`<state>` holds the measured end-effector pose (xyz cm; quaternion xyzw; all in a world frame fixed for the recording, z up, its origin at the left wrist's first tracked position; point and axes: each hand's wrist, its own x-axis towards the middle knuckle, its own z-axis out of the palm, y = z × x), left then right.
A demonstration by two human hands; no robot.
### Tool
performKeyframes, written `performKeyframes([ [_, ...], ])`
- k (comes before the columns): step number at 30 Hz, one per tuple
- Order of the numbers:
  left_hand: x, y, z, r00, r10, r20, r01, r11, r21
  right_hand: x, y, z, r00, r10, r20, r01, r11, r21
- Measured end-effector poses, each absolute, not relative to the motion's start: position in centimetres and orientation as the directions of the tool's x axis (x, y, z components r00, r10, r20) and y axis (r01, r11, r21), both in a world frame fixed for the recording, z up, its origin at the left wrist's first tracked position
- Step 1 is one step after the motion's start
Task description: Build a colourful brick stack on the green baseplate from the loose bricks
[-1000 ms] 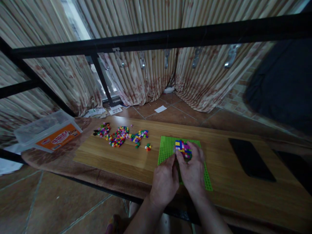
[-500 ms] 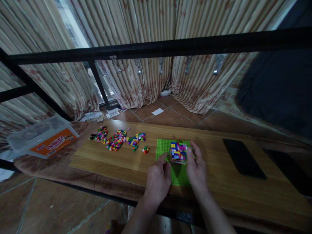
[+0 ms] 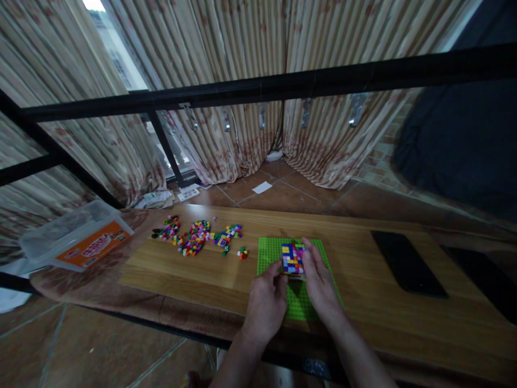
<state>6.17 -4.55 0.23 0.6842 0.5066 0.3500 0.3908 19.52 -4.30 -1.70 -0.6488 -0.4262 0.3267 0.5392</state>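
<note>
A small block built from multicoloured toy bricks (image 3: 293, 258) sits over the green studded baseplate (image 3: 266, 247); whether it is joined to the plate or lifted a little, I cannot tell. My left hand (image 3: 266, 299) is closed at the block's left side, fingertips against its lower left edge. On the opposite side my right hand (image 3: 319, 277) lies along the block with its fingers together, covering the right edge. The block is gripped between the two hands. Its top shows blue, yellow, white, pink and orange bricks.
Loose coloured bricks (image 3: 196, 237) lie in piles on the wooden board (image 3: 169, 269), with a small brick cluster (image 3: 242, 253) nearer the plate. A clear plastic box (image 3: 76, 231) with an orange label stands at left. A black flat slab (image 3: 407, 264) lies at right.
My left hand has come in from beside the block to touch its left edge. The right hand has shifted left and closed in on the block's right side. The view has tilted slightly.
</note>
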Motion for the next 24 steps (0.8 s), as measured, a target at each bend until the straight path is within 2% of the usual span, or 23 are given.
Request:
performKeyframes([
  [3, 5.8, -4.4, 0.3, 0.238, 0.968, 0.083, 0.460, -0.188, 0.868, 19.0, -4.7, -1.6, 0.432, 0.901, 0.023, 0.195, -0.068, -0.978],
  [17, 5.3, -3.9, -0.6, 0.197, 0.978, 0.070, 0.438, -0.152, 0.886, 17.1, -5.8, -1.4, 0.547, 0.836, 0.039, 0.207, -0.090, -0.974],
  [24, 5.5, -4.3, -0.3, 0.221, 0.971, 0.089, 0.492, -0.189, 0.850, 17.6, -5.5, -1.6, 0.527, 0.850, 0.012, 0.197, -0.108, -0.974],
])
